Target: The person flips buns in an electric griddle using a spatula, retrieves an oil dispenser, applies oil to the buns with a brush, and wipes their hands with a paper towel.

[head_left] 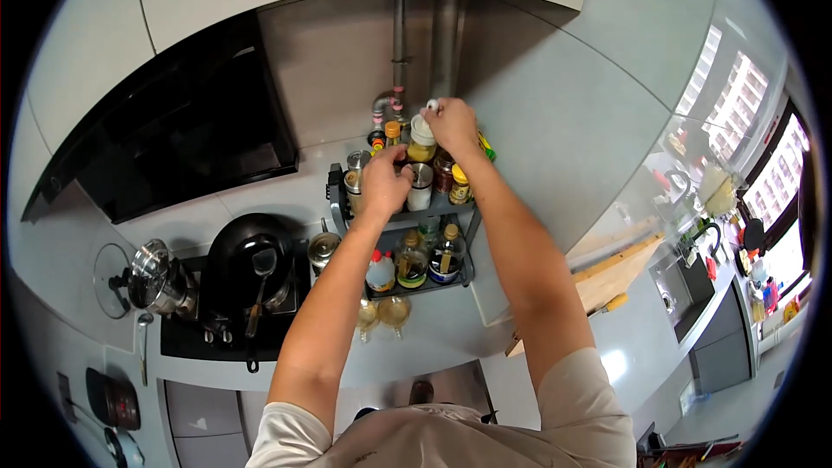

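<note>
My right hand [455,128] is closed at the top of the rack, its fingertips pinching a small white rounded piece [432,105]. Just below it stands a glass jar with a white top and yellow contents [421,149]. To the left, my left hand [387,179] has its fingers bent and apart, with the thumb close to a clear jar of white contents [419,197]. Whether it touches that jar, I cannot tell. Beside these are a dark brown jar [443,173], a yellow-capped jar [460,186] and an orange-capped bottle [393,133].
Several bottles, including a dark sauce bottle [447,256], fill the lower shelf of the black rack [475,225]. Left of it, a wok [230,251] with a spatula sits on the stove. A wooden board [617,273] leans at the right, before the sink [685,290].
</note>
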The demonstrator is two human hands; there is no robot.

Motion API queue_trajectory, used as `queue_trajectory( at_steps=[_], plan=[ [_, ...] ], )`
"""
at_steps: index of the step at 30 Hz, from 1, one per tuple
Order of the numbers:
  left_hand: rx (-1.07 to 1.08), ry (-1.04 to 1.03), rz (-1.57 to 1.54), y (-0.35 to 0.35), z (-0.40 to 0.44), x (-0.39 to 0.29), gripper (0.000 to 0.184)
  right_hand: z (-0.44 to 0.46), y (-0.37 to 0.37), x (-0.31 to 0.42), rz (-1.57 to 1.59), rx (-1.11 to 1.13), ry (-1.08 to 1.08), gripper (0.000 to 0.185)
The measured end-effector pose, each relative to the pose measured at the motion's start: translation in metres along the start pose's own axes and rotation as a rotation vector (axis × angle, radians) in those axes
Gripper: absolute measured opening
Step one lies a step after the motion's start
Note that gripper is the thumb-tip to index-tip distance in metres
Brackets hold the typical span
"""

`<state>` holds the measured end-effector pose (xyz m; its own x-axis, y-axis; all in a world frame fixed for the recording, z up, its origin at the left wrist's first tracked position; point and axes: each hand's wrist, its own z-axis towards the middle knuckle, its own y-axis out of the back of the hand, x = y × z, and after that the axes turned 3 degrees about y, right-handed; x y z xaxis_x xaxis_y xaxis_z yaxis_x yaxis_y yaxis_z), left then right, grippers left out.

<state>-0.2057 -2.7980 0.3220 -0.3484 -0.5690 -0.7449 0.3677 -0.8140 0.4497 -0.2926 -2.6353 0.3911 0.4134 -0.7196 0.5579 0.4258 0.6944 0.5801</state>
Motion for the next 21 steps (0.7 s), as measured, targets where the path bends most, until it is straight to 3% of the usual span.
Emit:
queue_trajectory(
  at_steps=[2,3,6,7,10,15,21],
  plan=[
    [-0.100,-0.124,0.063,-0.002,-0.001,-0.005,0.050,0.000,0.023,0.016,0.084,-0.055,0.026,0.030],
    [-0.064,-0.105,0.086,-0.002,0.000,-0.009,0.063,-0.005,0.037,0.028,0.067,-0.097,0.071,0.031],
    [-0.113,-0.143,0.184,0.007,-0.011,-0.047,0.077,-0.029,0.077,0.064,0.091,-0.180,0.123,0.028],
    [-0.119,-0.177,0.125,0.008,-0.014,-0.055,0.088,-0.043,0.090,0.074,0.105,-0.203,0.148,0.027],
    [-0.067,-0.209,0.038,0.018,-0.041,-0.087,0.093,-0.104,0.134,0.112,0.166,-0.194,0.111,0.027],
    [0.115,-0.321,-0.296,-0.010,-0.149,-0.104,0.070,-0.234,0.196,0.122,0.023,-0.205,-0.058,0.027],
    [0.377,-0.380,-0.387,-0.077,-0.314,-0.155,0.063,-0.399,0.288,0.089,-0.229,-0.264,-0.188,0.023]
  ],
)
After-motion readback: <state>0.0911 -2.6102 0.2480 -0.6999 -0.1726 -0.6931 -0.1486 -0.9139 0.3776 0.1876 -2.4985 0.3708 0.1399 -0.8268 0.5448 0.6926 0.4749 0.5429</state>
